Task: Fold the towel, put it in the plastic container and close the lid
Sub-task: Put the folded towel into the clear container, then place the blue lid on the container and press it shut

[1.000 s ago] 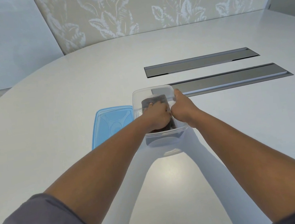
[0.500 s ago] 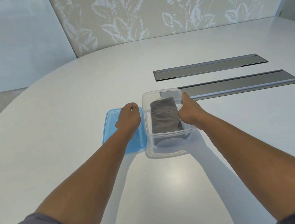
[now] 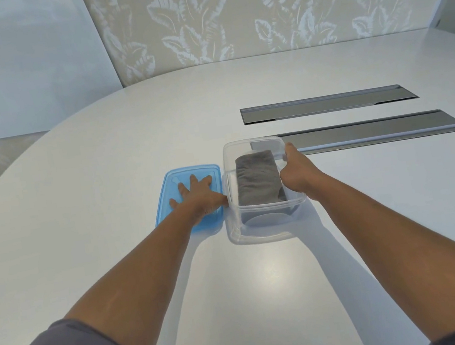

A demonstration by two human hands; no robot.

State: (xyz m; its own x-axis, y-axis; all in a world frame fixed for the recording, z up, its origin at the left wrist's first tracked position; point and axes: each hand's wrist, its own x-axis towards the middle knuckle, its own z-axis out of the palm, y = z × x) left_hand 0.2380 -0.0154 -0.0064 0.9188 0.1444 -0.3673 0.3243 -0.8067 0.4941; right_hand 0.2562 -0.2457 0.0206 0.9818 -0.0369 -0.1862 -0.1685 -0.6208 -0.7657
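Observation:
A folded grey towel (image 3: 257,178) lies inside the clear plastic container (image 3: 258,233) on the white table. The container has no lid on it. Just left of it, the blue lid (image 3: 170,187) lies flat on the table. My left hand (image 3: 197,195) rests palm down on the lid with its fingers spread. My right hand (image 3: 296,173) grips the container's right wall, thumb over the rim.
Two long dark recessed panels (image 3: 327,104) (image 3: 369,132) are set into the table behind and to the right of the container. The rounded table edge (image 3: 41,143) curves away at the left. A leaf-patterned wall stands behind.
My left hand came out of the container, where it pressed on the towel, moved left and now lies spread on the blue lid. My right hand stays on the container's right side.

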